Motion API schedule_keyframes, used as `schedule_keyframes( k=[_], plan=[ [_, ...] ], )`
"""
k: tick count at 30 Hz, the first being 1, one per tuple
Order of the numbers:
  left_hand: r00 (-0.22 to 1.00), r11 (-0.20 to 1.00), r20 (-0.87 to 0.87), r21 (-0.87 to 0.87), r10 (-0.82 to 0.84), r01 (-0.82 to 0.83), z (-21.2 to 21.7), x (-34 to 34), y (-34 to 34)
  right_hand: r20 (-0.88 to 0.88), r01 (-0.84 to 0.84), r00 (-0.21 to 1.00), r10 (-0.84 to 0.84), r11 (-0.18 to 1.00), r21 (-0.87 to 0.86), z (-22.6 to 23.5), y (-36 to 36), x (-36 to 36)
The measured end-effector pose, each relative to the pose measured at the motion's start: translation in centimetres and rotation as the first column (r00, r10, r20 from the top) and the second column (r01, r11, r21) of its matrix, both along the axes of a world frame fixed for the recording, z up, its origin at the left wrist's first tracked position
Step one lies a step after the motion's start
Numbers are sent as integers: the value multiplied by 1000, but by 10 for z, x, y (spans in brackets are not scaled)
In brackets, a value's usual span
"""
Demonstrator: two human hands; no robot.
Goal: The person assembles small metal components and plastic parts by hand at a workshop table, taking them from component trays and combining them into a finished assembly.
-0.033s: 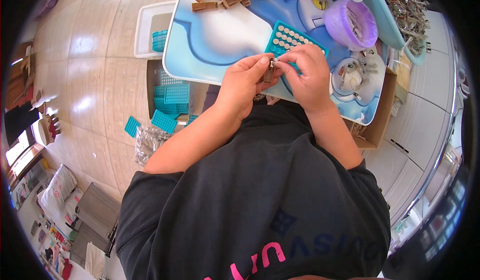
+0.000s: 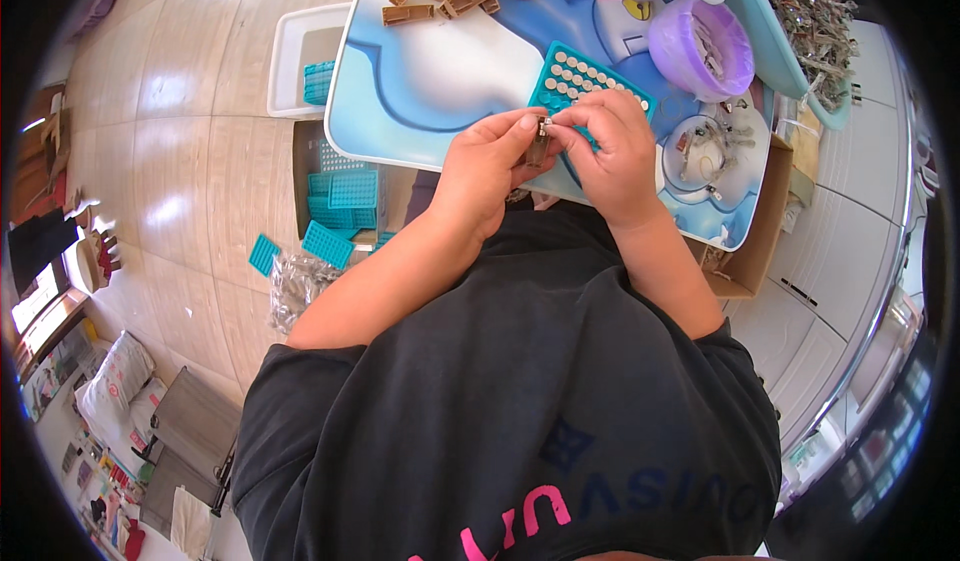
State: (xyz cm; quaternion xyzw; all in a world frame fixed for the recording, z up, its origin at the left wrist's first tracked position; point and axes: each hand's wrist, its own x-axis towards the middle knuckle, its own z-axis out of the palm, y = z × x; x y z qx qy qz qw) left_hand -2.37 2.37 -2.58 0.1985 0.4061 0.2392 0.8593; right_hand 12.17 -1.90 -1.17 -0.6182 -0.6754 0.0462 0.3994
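A narrow brown plastic case (image 2: pixel 537 151) with a small metal piece at its upper end is held in front of me, over the table's near edge. My left hand (image 2: pixel 482 169) is closed round the case, thumb on top. Thumb and forefinger of my right hand (image 2: pixel 615 156) pinch at the metal end; the tiny part between them is mostly hidden. Just beyond my right hand lies a turquoise tray (image 2: pixel 600 66) with rows of round whitish pieces, partly covered by that hand. Loose brown cases (image 2: pixel 468 1) lie in a pile at the far left of the table.
Right of the tray stand a purple bucket (image 2: pixel 742 71) and a round dish (image 2: pixel 700 189) with small metal and wire parts. A teal basin (image 2: pixel 785 61) heaped with metal parts is beyond. On the floor at left are a white bin (image 2: pixel 283 66), turquoise trays (image 2: pixel 328 244) and a plastic bag (image 2: pixel 300 286).
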Motion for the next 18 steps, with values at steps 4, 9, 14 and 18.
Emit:
schedule_keyframes(
  k=[4, 9, 14, 18],
  plan=[
    [1000, 1000, 13, 4, -5, 5, -4, 0, -1, -17, -33, 999, 32, 999, -23, 0, 0, -3],
    [999, 999, 25, -13, 47, -47, 2, 2, -3, -18, -54, 998, 53, 996, -73, -2, 0, -6],
    [999, 998, 27, 43, 39, -40, 2, -2, 0, -337, -141, 939, 68, 970, -198, 2, 4, -5],
    [999, 998, -4, 32, 50, -50, 3, -11, 6, -278, -80, 960, 21, 976, -200, 14, 34, 1]
  ],
)
